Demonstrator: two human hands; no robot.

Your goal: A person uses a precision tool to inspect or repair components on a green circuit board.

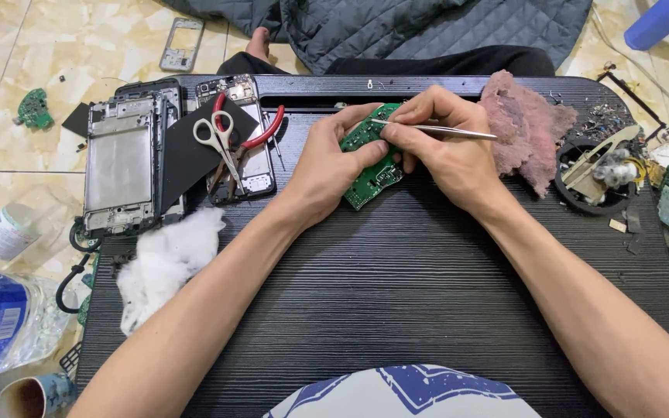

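Green circuit board [371, 159] held tilted near the far edge of the black table [396, 279], pinched by the left hand [327, 162]. Tweezers [435, 129] gripped in the right hand [447, 151], tips on the board. Component picking judged underway; a steady, fine pull is called for.

Left of my hands I see white-handled scissors [222, 135] lying over red-handled pliers [261, 133] on a black sheet [187, 155]. Further left stands a silver phone frame [120, 164]. Below it, near my left forearm, sits a tuft of white cotton [166, 263]. Just right of my hands lies a pinkish cloth [522, 128]; beyond it, a round black part [594, 174].
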